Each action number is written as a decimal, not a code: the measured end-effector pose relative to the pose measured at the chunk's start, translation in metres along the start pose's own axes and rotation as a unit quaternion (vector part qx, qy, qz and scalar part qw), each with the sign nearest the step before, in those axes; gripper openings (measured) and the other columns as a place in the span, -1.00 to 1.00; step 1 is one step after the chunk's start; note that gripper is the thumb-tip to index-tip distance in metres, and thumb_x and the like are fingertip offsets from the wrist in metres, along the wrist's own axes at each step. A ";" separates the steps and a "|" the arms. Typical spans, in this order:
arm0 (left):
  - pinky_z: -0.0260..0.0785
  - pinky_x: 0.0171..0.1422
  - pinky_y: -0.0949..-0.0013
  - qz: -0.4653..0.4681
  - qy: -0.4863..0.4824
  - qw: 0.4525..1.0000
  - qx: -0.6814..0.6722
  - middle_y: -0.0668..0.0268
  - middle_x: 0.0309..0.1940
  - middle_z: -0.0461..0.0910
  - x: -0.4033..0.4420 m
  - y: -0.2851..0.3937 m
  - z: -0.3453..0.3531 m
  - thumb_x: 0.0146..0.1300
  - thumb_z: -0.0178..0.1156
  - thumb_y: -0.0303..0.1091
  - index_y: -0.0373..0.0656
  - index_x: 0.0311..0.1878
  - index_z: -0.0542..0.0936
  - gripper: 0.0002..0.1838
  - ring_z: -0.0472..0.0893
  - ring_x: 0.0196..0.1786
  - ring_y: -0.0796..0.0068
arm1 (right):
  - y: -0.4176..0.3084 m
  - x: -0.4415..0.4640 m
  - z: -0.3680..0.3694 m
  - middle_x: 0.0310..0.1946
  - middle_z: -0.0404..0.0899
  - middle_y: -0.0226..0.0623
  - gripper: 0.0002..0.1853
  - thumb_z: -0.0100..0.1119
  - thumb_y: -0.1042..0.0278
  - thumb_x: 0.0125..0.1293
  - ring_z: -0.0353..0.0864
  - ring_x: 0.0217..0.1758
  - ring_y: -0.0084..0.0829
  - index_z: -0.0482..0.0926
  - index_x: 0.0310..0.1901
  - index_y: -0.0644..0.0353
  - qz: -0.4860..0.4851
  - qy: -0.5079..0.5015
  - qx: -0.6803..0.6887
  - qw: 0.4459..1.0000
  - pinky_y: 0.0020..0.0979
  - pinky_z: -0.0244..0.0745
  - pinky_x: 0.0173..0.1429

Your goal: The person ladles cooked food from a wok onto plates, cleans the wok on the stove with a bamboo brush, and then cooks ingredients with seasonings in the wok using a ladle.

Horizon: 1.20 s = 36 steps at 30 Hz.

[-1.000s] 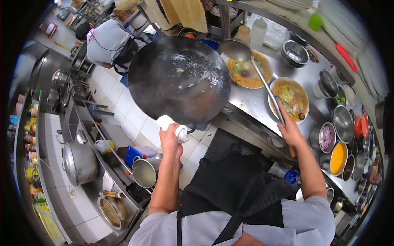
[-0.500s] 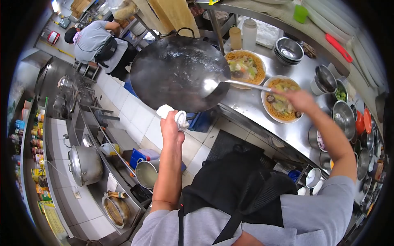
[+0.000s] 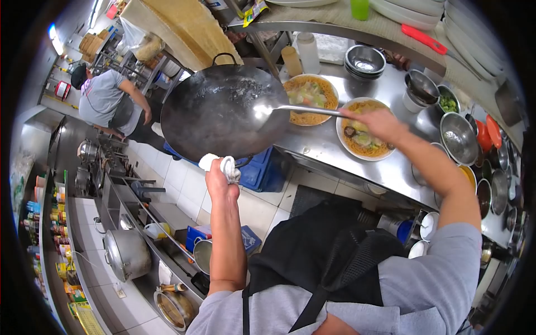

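My left hand is closed around a folded white cloth at the near rim of a big dark wok. The cloth covers most of the handle there. The wok is tilted, with a wet shine and a little steam inside. In my right hand is the handle of a long metal ladle, whose head is over the wok's right side and blurred by glare. Below the ladle's handle, two white plates hold fried noodles and noodles topped with vegetables and sauce.
On the steel counter stand stacked metal bowls, squeeze bottles and several containers at the right. A shelf with plates overhangs it. A co-worker stands at the far left. A blue bin is under the wok.
The view has shifted, and the wok, ladle and plates appear further left. My hands keep their holds. The co-worker has straightened up, with an arm now hanging down.
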<state>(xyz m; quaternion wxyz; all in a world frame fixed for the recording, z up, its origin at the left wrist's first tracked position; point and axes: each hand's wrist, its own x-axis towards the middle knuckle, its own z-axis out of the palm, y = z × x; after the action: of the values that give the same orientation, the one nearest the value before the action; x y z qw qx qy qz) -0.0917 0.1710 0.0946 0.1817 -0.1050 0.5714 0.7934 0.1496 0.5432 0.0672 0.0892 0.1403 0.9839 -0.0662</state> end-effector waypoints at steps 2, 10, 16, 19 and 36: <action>0.33 -0.57 0.33 0.001 0.008 1.000 -0.004 0.32 -0.51 0.54 0.008 -0.004 0.002 0.19 0.12 -0.45 -0.21 -0.32 0.52 -0.94 0.55 -0.54 0.43 | 0.029 -0.010 -0.030 -0.24 0.60 -0.25 -0.21 -0.11 0.44 0.44 0.71 -0.29 -0.22 -0.02 0.47 -0.83 0.003 0.017 -0.104 0.994 -0.20 0.66 -0.22; 0.37 -0.53 0.35 0.043 -0.003 0.999 0.032 0.34 -0.50 0.53 0.013 -0.022 0.023 0.16 0.12 -0.45 -0.19 -0.25 0.50 -0.91 0.56 -0.53 0.45 | 0.037 -0.021 -0.116 -0.32 0.57 -0.23 -0.23 -0.07 0.47 0.39 0.68 -0.37 -0.24 0.11 0.45 -0.78 0.030 0.096 -0.212 0.972 -0.20 0.64 -0.23; 0.34 -0.56 0.34 0.008 0.026 1.000 0.015 0.33 -0.54 0.54 -0.003 0.005 0.026 0.17 0.15 -0.39 -0.15 -0.42 0.53 -0.91 0.54 -0.56 0.43 | -0.039 0.030 -0.020 -0.26 0.58 -0.21 -0.12 -0.07 0.60 0.30 0.69 -0.21 -0.20 0.05 0.49 -0.69 0.040 0.068 0.018 0.997 -0.20 0.65 -0.06; 0.33 -0.54 0.33 -0.013 0.001 1.000 0.001 0.37 -0.53 0.55 0.004 0.017 0.023 0.22 0.14 -0.32 -0.10 -0.41 0.52 -0.88 0.54 -0.55 0.43 | -0.015 0.017 -0.005 -0.23 0.57 -0.18 -0.10 0.04 0.58 0.26 0.70 -0.32 -0.23 0.08 0.48 -0.67 -0.006 0.121 0.014 0.993 -0.18 0.66 -0.19; 0.35 -0.61 0.43 -0.140 0.003 0.973 -0.185 0.29 -0.54 0.54 -0.059 -0.008 -0.148 0.34 0.08 -0.08 -0.01 -0.37 0.53 -0.75 0.53 -0.57 0.37 | -0.140 -0.055 -0.054 -0.19 0.62 0.09 -0.17 -0.03 0.48 0.26 0.66 -0.18 -0.02 -0.02 0.56 -0.23 -0.093 -0.043 0.227 0.969 -0.03 0.49 -0.11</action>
<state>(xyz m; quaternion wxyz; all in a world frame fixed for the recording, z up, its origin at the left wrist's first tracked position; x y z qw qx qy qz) -0.0408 0.0236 0.0622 0.2668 -0.2178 0.3950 0.8517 0.1532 0.4038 0.1451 0.0903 0.0615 0.9472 -0.3014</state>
